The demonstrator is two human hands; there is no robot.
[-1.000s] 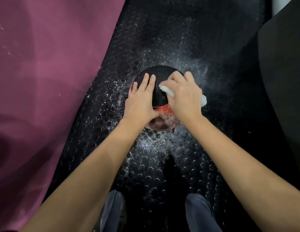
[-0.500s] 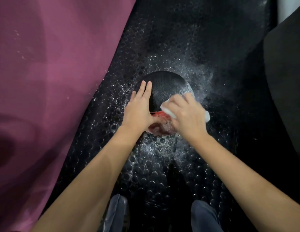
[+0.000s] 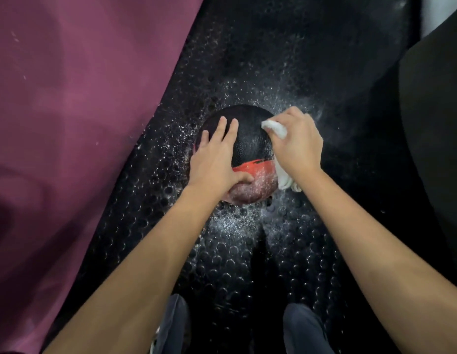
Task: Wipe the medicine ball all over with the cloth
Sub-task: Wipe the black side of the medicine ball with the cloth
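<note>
Black studded rubber floor mat (image 3: 247,264), dusted with white specks around the ball; purple mat (image 3: 69,123) along the left, dark padded shape (image 3: 434,149) at right. Medicine ball (image 3: 247,141) sits on the floor mat mid-frame, black on top, red band and dusty reddish patch facing the camera. Left hand (image 3: 217,159) lies flat on the ball's left side, fingers straight and spread, thumb on the red band, steadying it. Right hand (image 3: 296,141) has fingers curled around the white cloth (image 3: 274,127), bunched against the ball's right flank, with a tail hanging at the wrist. Versus half a second ago, the cloth has moved from the near front up and round to the right side. Judgement: top and right covered, near reddish patch still powdery, underside untouched; ball needs rolling next.
</note>
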